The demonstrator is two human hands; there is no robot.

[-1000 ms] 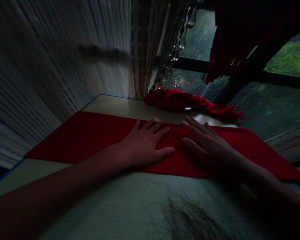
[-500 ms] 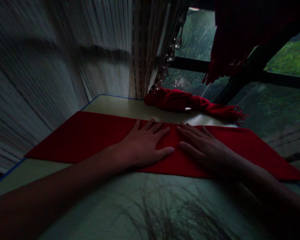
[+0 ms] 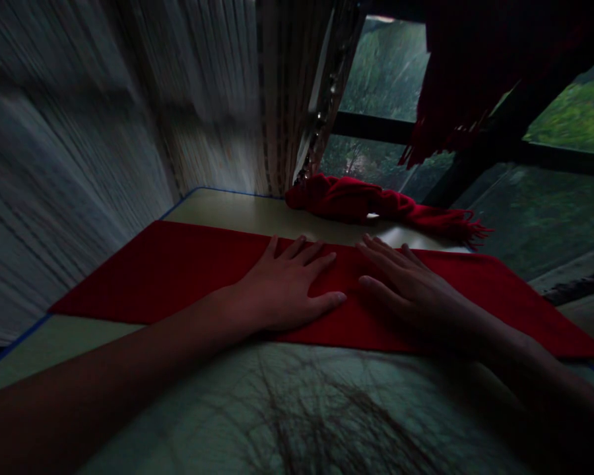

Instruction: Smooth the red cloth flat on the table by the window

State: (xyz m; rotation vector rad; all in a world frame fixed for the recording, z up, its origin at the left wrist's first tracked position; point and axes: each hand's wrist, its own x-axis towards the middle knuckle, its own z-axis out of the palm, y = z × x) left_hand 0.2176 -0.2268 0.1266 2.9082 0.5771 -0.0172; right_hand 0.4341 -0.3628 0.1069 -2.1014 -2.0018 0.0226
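Note:
A red cloth (image 3: pixel 188 264) lies flat across the table in a long strip, its edges straight and smooth. My left hand (image 3: pixel 287 290) rests palm down on its middle, fingers spread towards the far edge. Just right of it, my right hand (image 3: pixel 408 284) is also flat over the cloth, fingers stretched out and thumb apart. Neither hand grips anything. The palms hide part of the cloth, and my forearms cross its near edge.
The pale table (image 3: pixel 228 208) has a blue rim. At its far side lies a bunched red scarf (image 3: pixel 356 198) with a fringed end. Another red fringed cloth (image 3: pixel 455 99) hangs before the window (image 3: pixel 376 72). String curtains (image 3: pixel 202 99) hang at the left. Hair strands (image 3: pixel 336 422) cross the lower view.
My right hand has slid slightly to the right, its fingertips rising a little towards the cloth's far edge. My left hand stays put. The curtain strings have swayed.

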